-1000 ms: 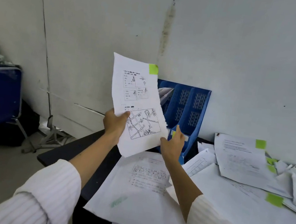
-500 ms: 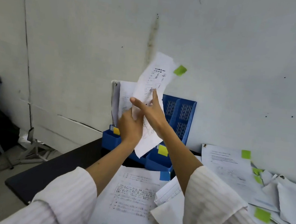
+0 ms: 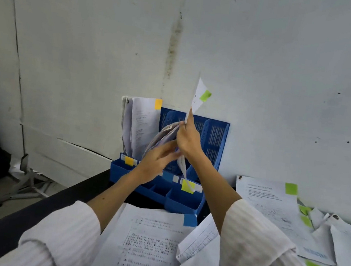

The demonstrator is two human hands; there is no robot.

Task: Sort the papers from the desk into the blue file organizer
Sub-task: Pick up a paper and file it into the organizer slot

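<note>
The blue file organizer [image 3: 215, 142] stands against the wall at the back of the desk. Its left slot holds upright papers with an orange tag [image 3: 141, 126]. My right hand [image 3: 188, 140] is shut on a white sheet with a green tag [image 3: 199, 95], held edge-on and upright over the organizer's right-hand slots, its lower end down near a yellow label [image 3: 187, 187]. My left hand [image 3: 158, 162], blurred, fingers spread, presses against bent papers [image 3: 165, 135] in the middle slot.
Loose printed sheets [image 3: 149, 241] cover the black desk [image 3: 24, 222] in front of me. More papers with green tags [image 3: 272, 203] pile up at the right. A blue sticky note [image 3: 190, 219] lies by the organizer's base. Metal stand legs [image 3: 25, 180] are on the floor at left.
The tagged sheet turned from facing me to edge-on and dropped toward the organizer. My left hand let go of it and moved onto the papers in the middle slot.
</note>
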